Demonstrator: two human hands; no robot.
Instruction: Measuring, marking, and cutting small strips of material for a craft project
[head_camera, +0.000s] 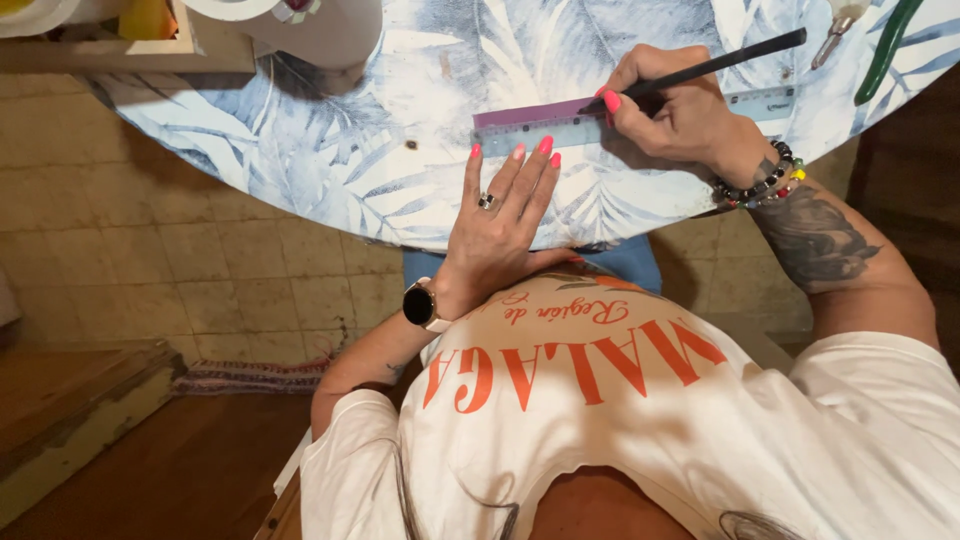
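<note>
Here the right hand (680, 115) has its grip closed around a black pencil (700, 68), the tip set against the far edge of a clear ruler (560, 130) where a purple strip (530, 113) lies along it. The left hand (500, 215) lies flat and open, fingers (530, 170) spread a little, their tips pressing on the near edge of the ruler; it grips nothing. The ruler lies across the round worktop (300, 150), which has a blue leaf pattern, a bit right of centre. At the far right edge lie a green-handled tool (885, 45) and a small metal one (835, 30). Far left stands a wooden tray (130, 50). Nothing lies between the hands and the ruler.
</note>
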